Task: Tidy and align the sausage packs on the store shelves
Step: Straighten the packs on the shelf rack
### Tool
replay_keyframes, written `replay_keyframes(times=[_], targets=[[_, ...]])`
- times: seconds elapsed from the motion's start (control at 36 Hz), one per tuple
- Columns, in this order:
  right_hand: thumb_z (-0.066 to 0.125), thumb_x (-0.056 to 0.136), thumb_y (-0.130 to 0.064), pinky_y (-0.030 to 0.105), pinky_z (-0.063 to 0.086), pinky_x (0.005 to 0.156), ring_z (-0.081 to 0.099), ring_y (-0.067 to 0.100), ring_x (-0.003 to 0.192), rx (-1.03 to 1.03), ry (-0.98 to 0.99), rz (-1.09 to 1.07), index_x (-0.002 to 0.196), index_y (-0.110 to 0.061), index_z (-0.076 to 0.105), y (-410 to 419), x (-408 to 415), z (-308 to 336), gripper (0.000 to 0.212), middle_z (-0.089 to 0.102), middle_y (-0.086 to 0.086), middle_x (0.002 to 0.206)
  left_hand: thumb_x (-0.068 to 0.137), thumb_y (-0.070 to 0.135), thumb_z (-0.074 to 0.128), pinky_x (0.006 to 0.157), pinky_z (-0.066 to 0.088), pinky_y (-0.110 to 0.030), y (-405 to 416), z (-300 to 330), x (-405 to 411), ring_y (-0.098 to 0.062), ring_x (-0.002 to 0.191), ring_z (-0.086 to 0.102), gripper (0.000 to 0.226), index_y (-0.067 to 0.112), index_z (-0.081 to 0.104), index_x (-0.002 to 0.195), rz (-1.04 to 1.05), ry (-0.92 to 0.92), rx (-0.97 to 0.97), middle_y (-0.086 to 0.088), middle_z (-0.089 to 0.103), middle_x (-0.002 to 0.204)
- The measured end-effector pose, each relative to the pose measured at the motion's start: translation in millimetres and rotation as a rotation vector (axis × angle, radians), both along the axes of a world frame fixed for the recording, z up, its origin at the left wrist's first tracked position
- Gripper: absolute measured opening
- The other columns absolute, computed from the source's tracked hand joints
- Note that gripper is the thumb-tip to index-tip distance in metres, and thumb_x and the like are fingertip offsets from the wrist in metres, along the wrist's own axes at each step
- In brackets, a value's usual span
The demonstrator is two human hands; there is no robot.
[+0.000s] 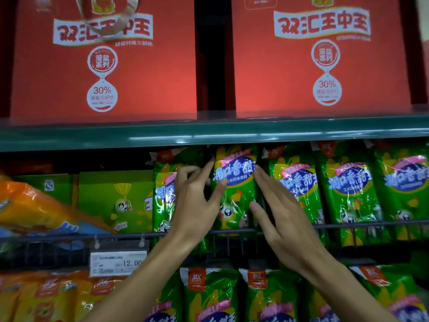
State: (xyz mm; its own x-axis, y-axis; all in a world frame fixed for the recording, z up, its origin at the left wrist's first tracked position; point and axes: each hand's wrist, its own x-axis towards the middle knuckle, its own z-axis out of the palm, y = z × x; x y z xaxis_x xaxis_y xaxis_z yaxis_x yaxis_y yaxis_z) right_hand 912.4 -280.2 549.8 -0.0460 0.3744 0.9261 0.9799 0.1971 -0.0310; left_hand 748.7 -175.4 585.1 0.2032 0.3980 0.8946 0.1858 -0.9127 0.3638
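A row of green sausage packs stands upright on the middle shelf behind a wire rail (362, 226). My left hand (197, 203) holds the left edge of the central green pack (236, 189), thumb on its front and index finger up along its side. My right hand (281, 212) lies with straight fingers against that pack's right edge, its thumb touching the front. The pack is slightly tilted, its top reaching the shelf lip above. Another green pack (162, 196) stands to its left, partly behind my left hand. Several more green packs (348, 189) stand to its right.
Two large red gift boxes (104, 66) (322, 66) sit on the green-edged upper shelf (209, 133). A green carton (116, 198) and slumped orange packs (30, 205) fill the left. A price tag (118, 263) hangs on the rail. Green packs (209, 296) and yellow packs (46, 296) line the shelf below.
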Motion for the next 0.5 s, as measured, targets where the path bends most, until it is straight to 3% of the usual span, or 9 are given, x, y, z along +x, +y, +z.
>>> replay_keyframes(times=[0.06,0.17,0.28,0.36,0.44,0.5], targets=[[0.034,0.106,-0.046,0.018,0.006,0.124,0.008,-0.009,0.151,0.023,-0.012,-0.035,0.159,-0.019,0.032,1,5,-5,0.059,0.029,-0.010,0.164,0.098,0.041,0.061,0.102,0.024,-0.018,-1,-2,0,-0.010,0.113,0.035,0.061,0.021,0.045,0.153,0.050,0.038,0.030,0.012,0.038,0.099],[0.033,0.107,-0.043,0.039,0.017,0.126,0.032,0.015,0.151,0.012,-0.067,-0.091,0.153,-0.015,0.044,-2,11,-11,0.055,0.042,-0.004,0.159,0.099,0.046,0.057,0.107,0.017,-0.022,0,-7,-3,-0.001,0.112,0.024,0.058,0.019,0.049,0.150,0.159,0.123,0.101,0.005,0.041,0.099],[0.035,0.107,-0.044,0.044,0.021,0.125,0.033,0.014,0.150,0.012,-0.101,-0.103,0.154,-0.015,0.043,-5,11,-11,0.055,0.039,-0.005,0.161,0.099,0.043,0.057,0.112,0.028,-0.031,0,-9,-4,-0.011,0.119,0.034,0.054,0.014,0.054,0.145,0.225,0.124,0.173,0.004,0.047,0.099],[0.039,0.106,-0.042,0.040,0.015,0.127,0.022,0.010,0.154,0.034,-0.135,-0.102,0.157,-0.018,0.036,-9,8,-10,0.057,0.027,-0.007,0.166,0.101,0.043,0.056,0.113,0.036,-0.041,1,-10,-5,-0.020,0.134,0.033,0.059,0.013,0.046,0.150,0.313,0.146,0.264,-0.002,0.046,0.132],[0.041,0.106,-0.041,0.038,0.013,0.127,0.016,0.010,0.156,0.018,-0.197,-0.094,0.159,-0.019,0.031,-10,6,-8,0.058,0.021,-0.006,0.168,0.107,0.033,0.051,0.125,0.021,-0.043,3,-12,-12,-0.020,0.156,0.014,0.059,0.022,0.030,0.160,0.274,0.269,0.437,0.004,0.023,0.166],[0.037,0.107,-0.045,0.040,0.015,0.127,0.013,0.010,0.156,-0.015,-0.235,-0.139,0.160,-0.020,0.029,-7,6,-9,0.059,0.019,-0.006,0.169,0.110,0.038,0.039,0.127,0.010,-0.042,6,-16,-17,-0.014,0.159,0.000,0.058,0.029,0.019,0.163,0.270,0.437,0.536,0.012,0.007,0.171]])
